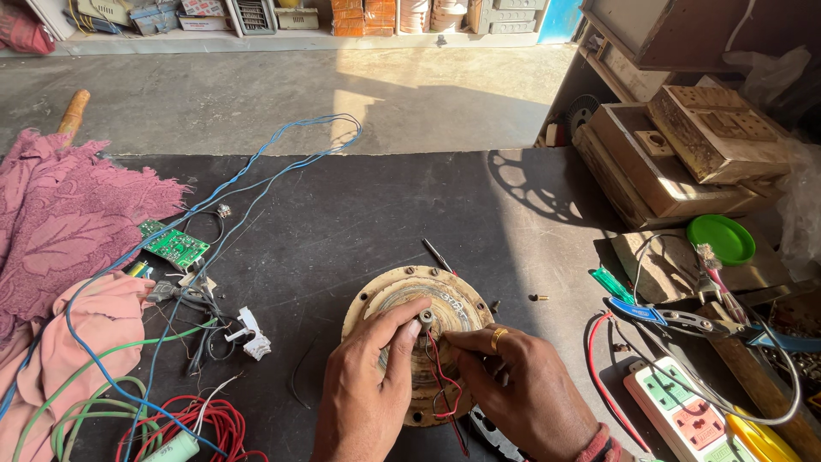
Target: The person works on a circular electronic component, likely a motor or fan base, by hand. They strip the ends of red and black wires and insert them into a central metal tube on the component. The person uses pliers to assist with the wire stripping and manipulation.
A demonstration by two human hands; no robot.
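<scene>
A round, worn metal fan motor housing [376, 301] lies on the black mat [359, 205] near the front edge. My left hand [369, 385] rests on it, thumb and fingers pinched around the central shaft [425, 317]. My right hand [522, 389], wearing a gold ring, lies beside it on the housing's right half, fingers curled against thin red and black wires [445, 376] that run out of the motor. A small screwdriver [438, 255] lies just behind the housing.
Left: pink cloths [60, 222], a green circuit board [174, 245], blue, green and red wire tangles [171, 419], a white connector [253, 335]. Right: pliers [676, 318], a green-handled screwdriver [612, 283], a power strip [684, 411], a green lid [721, 238], wooden boxes [676, 154]. Small screws [539, 298] lie loose.
</scene>
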